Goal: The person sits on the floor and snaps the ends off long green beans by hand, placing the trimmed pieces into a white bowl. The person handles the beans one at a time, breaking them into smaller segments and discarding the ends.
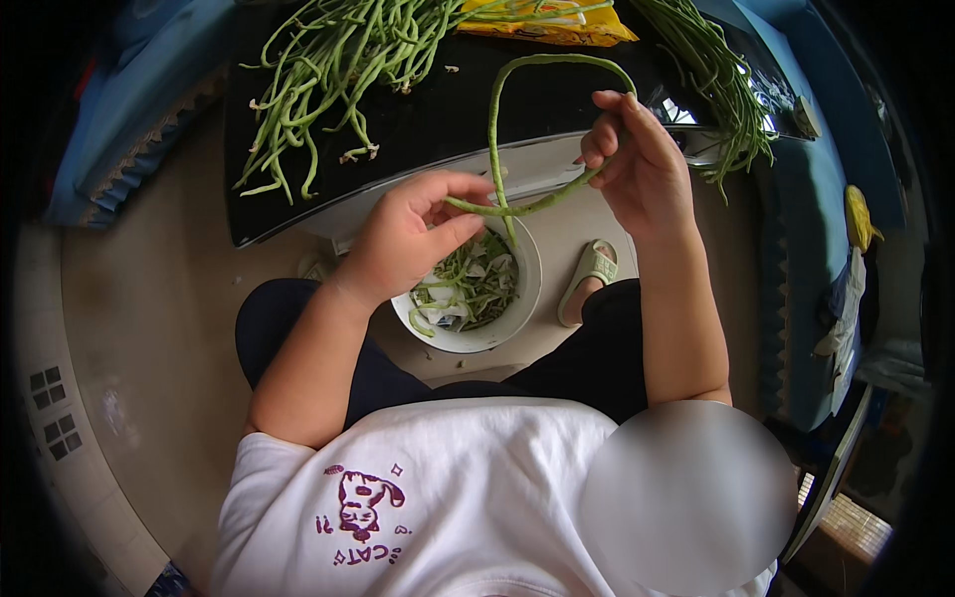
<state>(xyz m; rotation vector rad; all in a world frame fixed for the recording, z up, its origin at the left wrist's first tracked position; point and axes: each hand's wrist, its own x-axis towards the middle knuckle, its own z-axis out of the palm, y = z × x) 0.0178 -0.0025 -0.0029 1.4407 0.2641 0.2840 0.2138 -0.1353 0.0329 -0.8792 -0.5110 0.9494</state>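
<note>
One long green yardlong bean [494,127] loops in the air between my hands, above a white bucket [531,280]. My left hand [421,227] has one end of it between thumb and fingers. Further along, my right hand [634,157] grips the same bean, higher and to the right. Bean scraps [485,287] and crumpled white paper lie inside the bucket. A loose pile of yardlong beans [351,67] spreads over the left part of the black glossy table [448,112]. Another bunch of thin green beans [709,67] hangs over the table's edge at the right.
A yellow plastic package [552,26] lies at the table's far side. Blue-covered seats [813,261] flank the table. The bucket stands on the tiled floor between my legs, near a foot in a green slipper [593,269].
</note>
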